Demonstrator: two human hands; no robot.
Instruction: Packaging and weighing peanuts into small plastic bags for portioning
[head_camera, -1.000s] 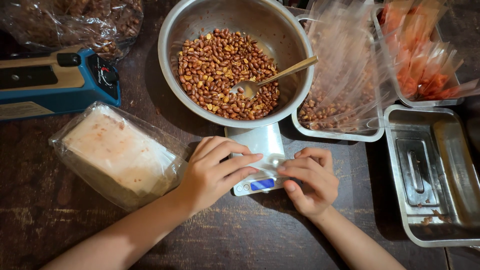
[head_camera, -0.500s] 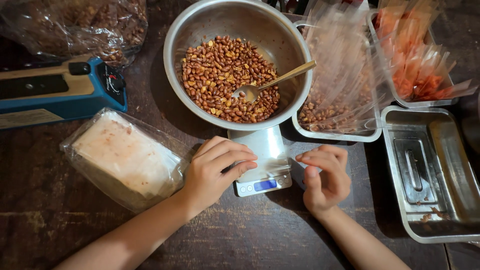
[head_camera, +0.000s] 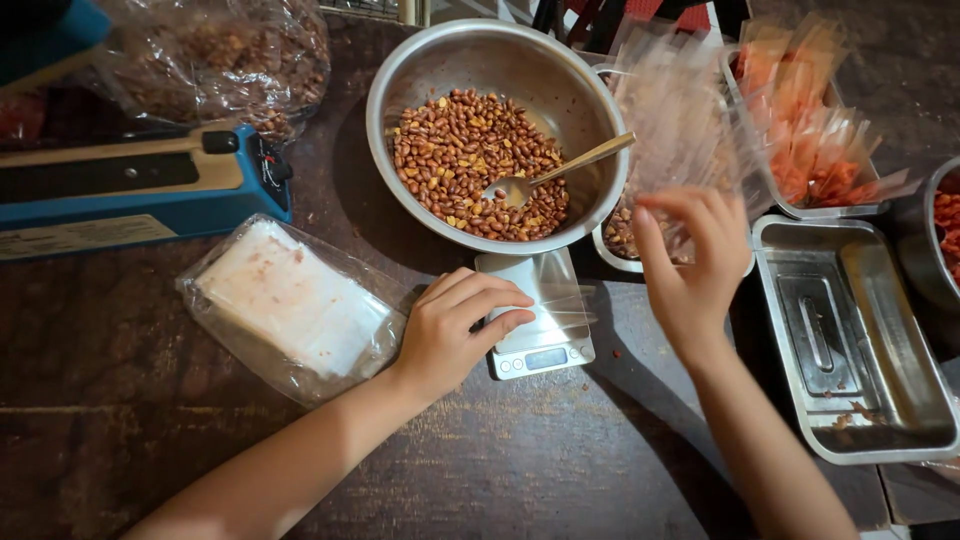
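The left hand (head_camera: 455, 325) lies palm down, fingers loosely curled, on the left edge of the small scale (head_camera: 538, 318), gripping nothing. The right hand (head_camera: 690, 262) is raised, fingers spread open, fingertips at the clear bags (head_camera: 672, 110) standing in a tray; whether it pinches one I cannot tell. The bowl (head_camera: 440, 75) of peanuts (head_camera: 460, 150) with a spoon (head_camera: 555, 175) sits just behind the scale.

Warm, moderately bright overhead light. Glare marks the steel bowl (head_camera: 500, 70) rim and the empty steel tray (head_camera: 850, 340). Soft shadows fall left of the bowl and beneath both forearms. The right hand (head_camera: 690, 270) shows motion blur; the corners darken slightly.
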